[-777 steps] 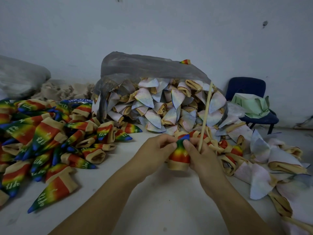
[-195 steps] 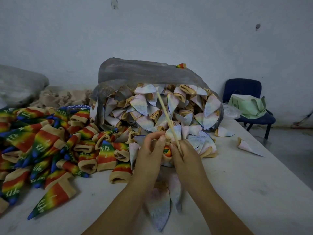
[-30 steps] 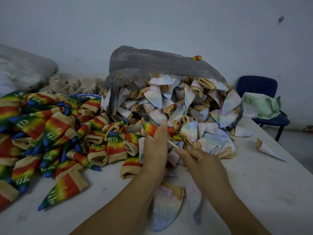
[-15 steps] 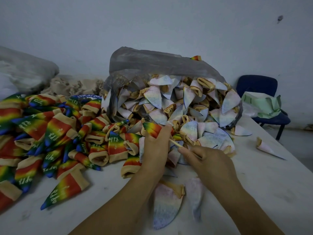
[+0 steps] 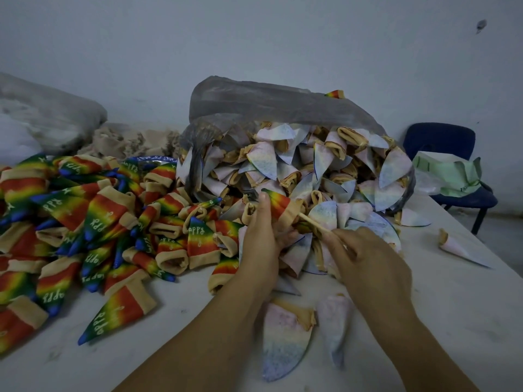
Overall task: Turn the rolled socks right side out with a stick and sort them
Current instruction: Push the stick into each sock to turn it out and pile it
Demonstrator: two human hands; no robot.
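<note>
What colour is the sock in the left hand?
The sock is rainbow: green tip through red, tan cuff. Head view.

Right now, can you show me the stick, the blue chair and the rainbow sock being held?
stick (image 5: pixel 312 222), head view, the bare middle of its shaft.
blue chair (image 5: pixel 438 140), head view, its backrest.
held rainbow sock (image 5: pixel 278 203), head view, its red band.

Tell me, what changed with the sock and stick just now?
The left hand now grips the sock rainbow side out, and the right hand has drawn the stick rightward out of its cuff; seconds ago the sock showed mostly pale, the stick upright inside. The rainbow pile, the bag of pale socks and the two pale socks nearest the camera stayed put.
</note>
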